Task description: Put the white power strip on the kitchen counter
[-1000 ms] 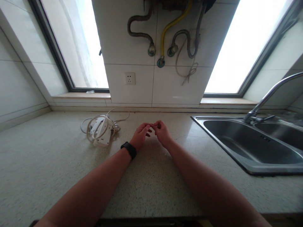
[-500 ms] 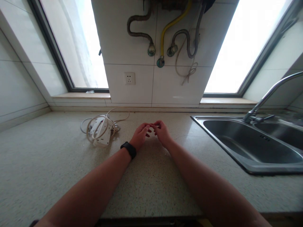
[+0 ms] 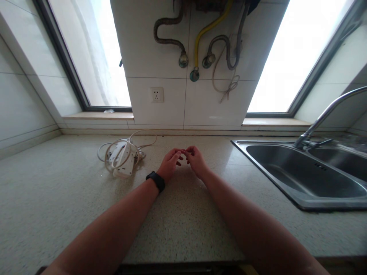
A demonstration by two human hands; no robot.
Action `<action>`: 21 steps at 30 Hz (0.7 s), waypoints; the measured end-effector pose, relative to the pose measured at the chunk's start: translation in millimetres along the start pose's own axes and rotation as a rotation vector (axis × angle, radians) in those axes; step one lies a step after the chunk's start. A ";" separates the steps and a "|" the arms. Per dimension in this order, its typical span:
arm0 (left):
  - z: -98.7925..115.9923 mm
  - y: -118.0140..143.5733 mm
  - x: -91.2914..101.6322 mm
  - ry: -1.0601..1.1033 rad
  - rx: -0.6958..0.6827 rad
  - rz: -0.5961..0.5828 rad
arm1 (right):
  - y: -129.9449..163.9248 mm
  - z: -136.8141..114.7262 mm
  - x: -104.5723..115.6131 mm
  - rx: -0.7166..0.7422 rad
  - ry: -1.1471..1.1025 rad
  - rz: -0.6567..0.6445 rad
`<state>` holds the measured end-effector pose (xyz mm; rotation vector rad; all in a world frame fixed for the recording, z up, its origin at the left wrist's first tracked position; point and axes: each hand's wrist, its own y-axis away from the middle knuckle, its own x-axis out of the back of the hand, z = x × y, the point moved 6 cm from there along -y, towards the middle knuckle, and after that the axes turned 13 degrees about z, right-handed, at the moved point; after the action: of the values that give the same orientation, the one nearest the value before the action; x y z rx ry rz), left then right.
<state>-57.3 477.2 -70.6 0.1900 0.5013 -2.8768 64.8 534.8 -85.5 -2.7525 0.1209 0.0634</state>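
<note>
Two bare forearms reach from the near edge of the speckled countertop [image 3: 57, 198] toward its middle, converging as they go. The left forearm carries a black wristband [image 3: 155, 181] just behind the hand. The left hand [image 3: 170, 165] lies with its knuckles up and its fingers curled inward, fingertips pointing to the right; the right hand [image 3: 196, 160] mirrors it, fingers bent and pointing left. The fingertips of the two hands meet between them, just above the countertop surface, pinched together as if on something very small; whether anything lies between them is too small to tell. Both hands sit near the middle of the countertop, closer to its far edge than to its near edge. To the left of the left hand, apart from it and toward the far edge, lies a white power strip [image 3: 123, 159] wrapped in loose loops of its own pale cord [image 3: 143, 142], one strand trailing toward the wall. At the right side of the countertop a steel sink [image 3: 289, 179] is set into the surface, well apart from the right hand, with a curved metal tap [image 3: 321, 118] rising from its far rim. Beyond the far edge, a white tiled wall panel stands between two bright windows and bears a wall socket [image 3: 157, 94]. Higher on the same panel hang grey ribbed hoses [image 3: 168, 40], a yellow hose [image 3: 205, 32] and a loosely knotted thin cord [image 3: 228, 86].
</note>
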 end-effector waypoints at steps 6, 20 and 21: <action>2.3 0.8 -0.7 0.004 0.008 0.001 | 1.3 -1.0 0.4 -0.012 0.011 0.005; 1.4 1.9 -1.4 0.033 0.037 0.002 | 1.2 -3.2 0.7 -0.001 0.011 0.002; 1.2 1.7 -0.5 0.053 0.053 0.018 | 1.6 -4.1 0.5 -0.003 0.011 -0.002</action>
<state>-56.5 475.3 -70.0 0.2792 0.4302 -2.8757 65.2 531.8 -82.3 -2.7558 0.1209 0.0483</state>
